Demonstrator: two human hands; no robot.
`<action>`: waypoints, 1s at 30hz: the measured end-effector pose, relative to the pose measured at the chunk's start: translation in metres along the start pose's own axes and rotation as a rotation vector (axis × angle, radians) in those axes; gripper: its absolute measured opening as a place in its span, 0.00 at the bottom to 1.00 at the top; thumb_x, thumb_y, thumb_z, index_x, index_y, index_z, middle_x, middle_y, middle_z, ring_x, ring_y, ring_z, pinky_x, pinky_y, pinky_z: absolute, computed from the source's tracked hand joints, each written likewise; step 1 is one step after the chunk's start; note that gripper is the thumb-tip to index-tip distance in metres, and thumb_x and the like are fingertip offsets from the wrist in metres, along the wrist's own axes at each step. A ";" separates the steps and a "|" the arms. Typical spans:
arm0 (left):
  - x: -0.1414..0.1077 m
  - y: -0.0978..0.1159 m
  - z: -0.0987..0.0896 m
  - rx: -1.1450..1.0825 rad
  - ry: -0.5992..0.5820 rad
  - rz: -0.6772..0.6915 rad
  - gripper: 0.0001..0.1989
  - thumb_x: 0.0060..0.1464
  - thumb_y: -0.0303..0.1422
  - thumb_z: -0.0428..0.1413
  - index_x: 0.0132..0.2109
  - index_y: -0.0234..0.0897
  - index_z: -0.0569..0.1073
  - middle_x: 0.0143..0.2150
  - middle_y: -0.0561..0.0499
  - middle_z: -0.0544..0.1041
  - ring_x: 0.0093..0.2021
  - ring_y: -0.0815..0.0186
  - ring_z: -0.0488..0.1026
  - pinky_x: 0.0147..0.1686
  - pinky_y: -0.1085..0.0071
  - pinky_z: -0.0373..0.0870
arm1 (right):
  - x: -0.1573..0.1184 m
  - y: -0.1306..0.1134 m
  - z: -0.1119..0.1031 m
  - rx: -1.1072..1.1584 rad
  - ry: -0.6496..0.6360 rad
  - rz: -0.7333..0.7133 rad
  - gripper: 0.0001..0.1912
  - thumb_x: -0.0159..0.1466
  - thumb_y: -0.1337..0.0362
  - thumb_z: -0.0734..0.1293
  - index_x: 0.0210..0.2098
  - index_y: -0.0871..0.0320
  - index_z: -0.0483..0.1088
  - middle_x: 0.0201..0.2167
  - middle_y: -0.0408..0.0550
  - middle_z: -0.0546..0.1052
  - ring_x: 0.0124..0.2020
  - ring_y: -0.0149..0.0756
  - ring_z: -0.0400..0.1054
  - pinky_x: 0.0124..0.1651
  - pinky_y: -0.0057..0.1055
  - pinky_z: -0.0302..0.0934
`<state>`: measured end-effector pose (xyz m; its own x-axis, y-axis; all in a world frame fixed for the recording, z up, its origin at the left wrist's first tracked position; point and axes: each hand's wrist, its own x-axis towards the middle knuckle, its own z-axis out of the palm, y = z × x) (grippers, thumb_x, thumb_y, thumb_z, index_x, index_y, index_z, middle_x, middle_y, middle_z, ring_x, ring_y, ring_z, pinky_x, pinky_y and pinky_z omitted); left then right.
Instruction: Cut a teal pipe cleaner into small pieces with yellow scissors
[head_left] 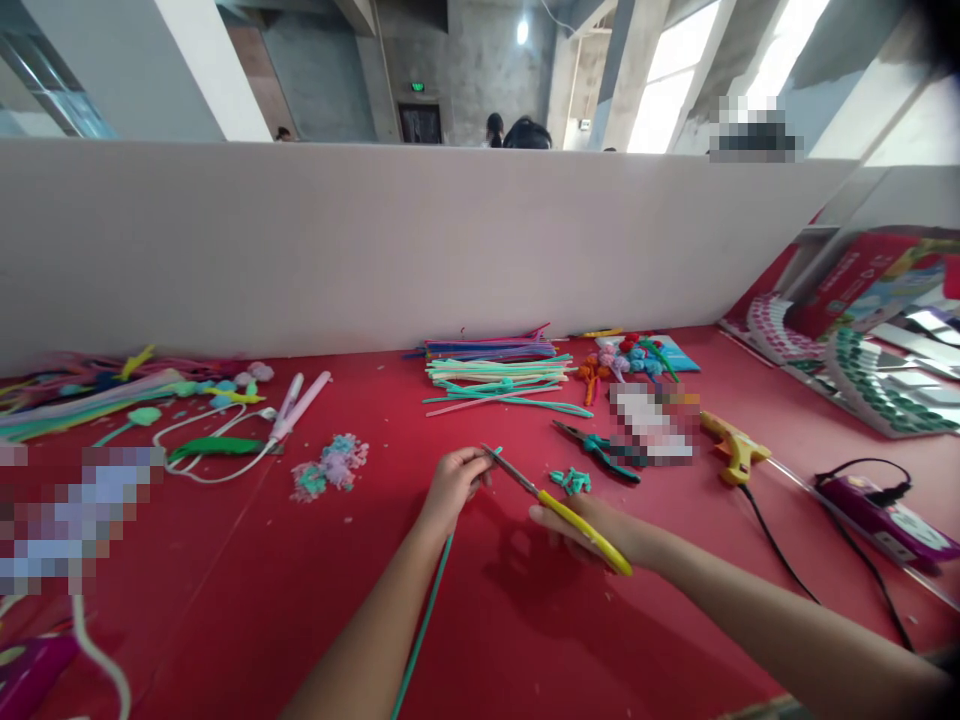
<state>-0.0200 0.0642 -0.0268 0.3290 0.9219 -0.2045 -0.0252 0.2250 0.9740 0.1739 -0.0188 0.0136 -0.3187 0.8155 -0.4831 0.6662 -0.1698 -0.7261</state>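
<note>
My left hand (456, 487) pinches a green pipe cleaner (430, 610) close to its tip, and its long end trails down toward me along my forearm. My right hand (592, 530) is closed around yellow-handled scissors (574, 515). Their blades reach up to the pipe cleaner's tip, just beside my left fingertips; whether they are parted is hard to make out. Just beyond my right hand lies a small heap of short green cut pieces (571, 481). Pliers (600, 450) with dark handles rest past that heap.
Bundled pipe cleaners (499, 372) lie at the back middle, beside small coloured fuzzy shapes (630, 355). A yellow glue gun (735, 448) and a purple power strip (889, 520) are at right. Fluffy clippings (330, 467) and a pink hair straightener (300, 408) lie left. A white partition (375, 250) stands behind.
</note>
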 end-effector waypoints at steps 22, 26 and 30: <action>0.002 -0.006 -0.003 0.053 0.051 -0.103 0.10 0.42 0.36 0.50 0.22 0.32 0.66 0.13 0.56 0.63 0.11 0.78 0.48 0.12 0.77 0.39 | 0.017 -0.007 -0.008 0.145 -0.127 0.159 0.29 0.53 0.39 0.50 0.19 0.59 0.57 0.09 0.38 0.57 0.09 0.23 0.49 0.12 0.22 0.44; 0.003 -0.007 -0.004 0.068 0.042 -0.085 0.10 0.43 0.36 0.50 0.21 0.33 0.66 0.11 0.58 0.59 0.11 0.78 0.48 0.12 0.77 0.39 | 0.023 -0.003 -0.006 0.141 -0.084 0.191 0.27 0.54 0.40 0.50 0.19 0.58 0.56 0.06 0.37 0.54 0.08 0.23 0.48 0.11 0.22 0.42; 0.005 -0.011 -0.003 0.066 0.040 -0.074 0.10 0.43 0.35 0.49 0.21 0.33 0.65 0.12 0.58 0.59 0.10 0.78 0.47 0.12 0.77 0.39 | 0.021 -0.008 -0.004 0.174 -0.074 0.167 0.27 0.53 0.40 0.52 0.17 0.58 0.56 0.06 0.36 0.53 0.07 0.22 0.47 0.11 0.21 0.42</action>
<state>-0.0209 0.0669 -0.0392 0.2897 0.9156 -0.2789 0.0605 0.2733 0.9600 0.1644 0.0017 0.0116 -0.2662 0.7265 -0.6335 0.5895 -0.3972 -0.7033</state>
